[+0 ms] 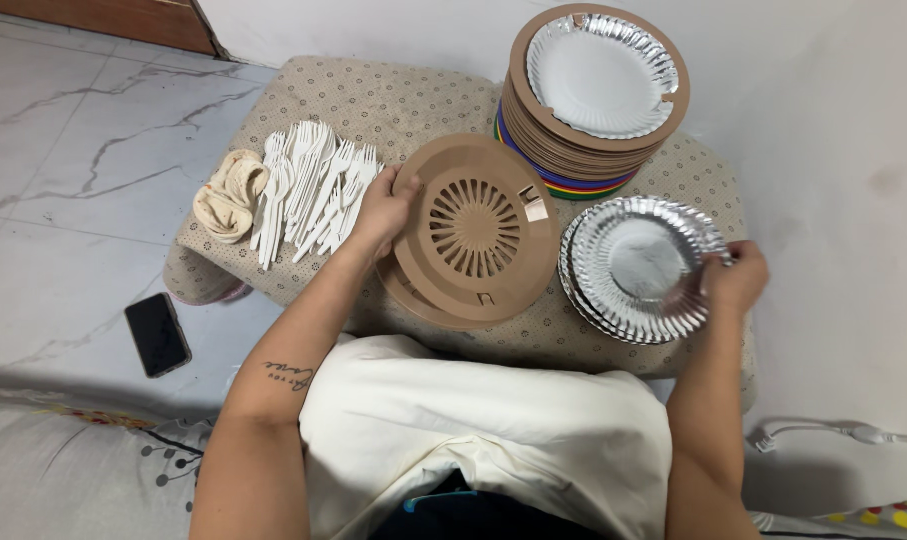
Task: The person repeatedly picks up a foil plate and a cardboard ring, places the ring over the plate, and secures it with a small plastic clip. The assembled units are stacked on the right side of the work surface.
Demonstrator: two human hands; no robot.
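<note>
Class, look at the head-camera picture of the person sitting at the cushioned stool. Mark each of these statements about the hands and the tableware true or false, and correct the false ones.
1. The left hand rests on the brown slotted plate holder. True.
2. The right hand holds a white plastic fork. False: its grip is on the edge of the top silver foil plate.
3. The white plastic forks lie between the folded cloth and the brown holder. True.
4. The black phone lies on the stool. False: it lies on the marble floor.
5. The tall stack of holders has nothing on top. False: a silver plate sits in the top holder.
</note>
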